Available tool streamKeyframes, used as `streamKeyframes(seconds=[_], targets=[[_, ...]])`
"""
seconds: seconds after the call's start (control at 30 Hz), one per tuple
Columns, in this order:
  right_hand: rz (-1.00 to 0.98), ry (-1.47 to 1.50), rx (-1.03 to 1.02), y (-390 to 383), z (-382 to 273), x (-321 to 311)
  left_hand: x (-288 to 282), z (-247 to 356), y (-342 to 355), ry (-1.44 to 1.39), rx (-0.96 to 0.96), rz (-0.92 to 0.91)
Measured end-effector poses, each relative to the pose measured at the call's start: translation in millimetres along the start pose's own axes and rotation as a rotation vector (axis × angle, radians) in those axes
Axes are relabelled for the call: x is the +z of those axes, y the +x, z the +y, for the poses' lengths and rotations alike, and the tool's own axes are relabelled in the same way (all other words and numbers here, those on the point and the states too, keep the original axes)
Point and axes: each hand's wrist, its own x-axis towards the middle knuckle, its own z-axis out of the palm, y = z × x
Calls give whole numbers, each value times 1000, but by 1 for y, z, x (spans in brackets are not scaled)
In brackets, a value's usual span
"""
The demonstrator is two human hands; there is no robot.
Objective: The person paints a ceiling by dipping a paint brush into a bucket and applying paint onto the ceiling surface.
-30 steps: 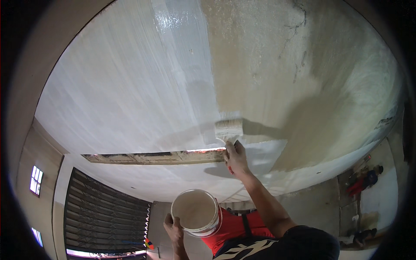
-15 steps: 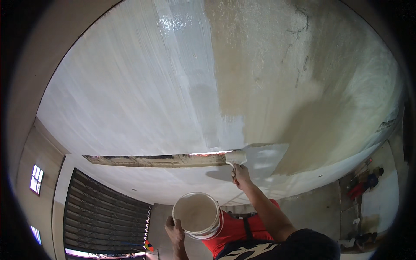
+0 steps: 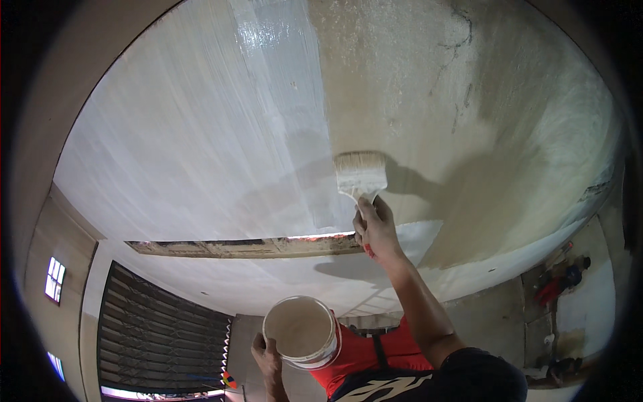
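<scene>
A wide paintbrush point(image 3: 362, 173) with pale bristles and a white-smeared ferrule is gripped by its handle in my right hand point(image 3: 376, 228). Its bristles point up over the unpainted beige strip of the wall point(image 3: 415, 134), beside a wet white band point(image 3: 281, 74). Whether the bristles touch the wall I cannot tell. Lower down, my left hand point(image 3: 268, 355) holds the rim and side of a white bucket point(image 3: 328, 352). Pale greyish liquid paint point(image 3: 298, 328) lies inside it.
A long narrow slot point(image 3: 234, 248) with a rough edge cuts across the wall. At lower left stands a dark folding metal gate point(image 3: 154, 321), with small windows point(image 3: 55, 278) beyond. Another person point(image 3: 562, 285) in red and dark clothes is far right, by a partly white wall.
My right hand has lifted the paintbrush from the slot's right end up to the beige strip, bristles now upward. The bucket and my left hand have shifted very slightly left.
</scene>
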Motion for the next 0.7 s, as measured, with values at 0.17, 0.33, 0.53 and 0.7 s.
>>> streamKeyframes(seconds=[0.17,0.33,0.53,0.7], targets=[[68,-17,293,2,102,-46,6,1,2,24,53,-21],[265,81,607,-26,181,-71,7,2,-1,38,36,-18],[82,56,383,11,101,-28,2,-1,0,92,56,-11],[-5,73,115,12,-7,31,4,-4,-1,61,16,17]])
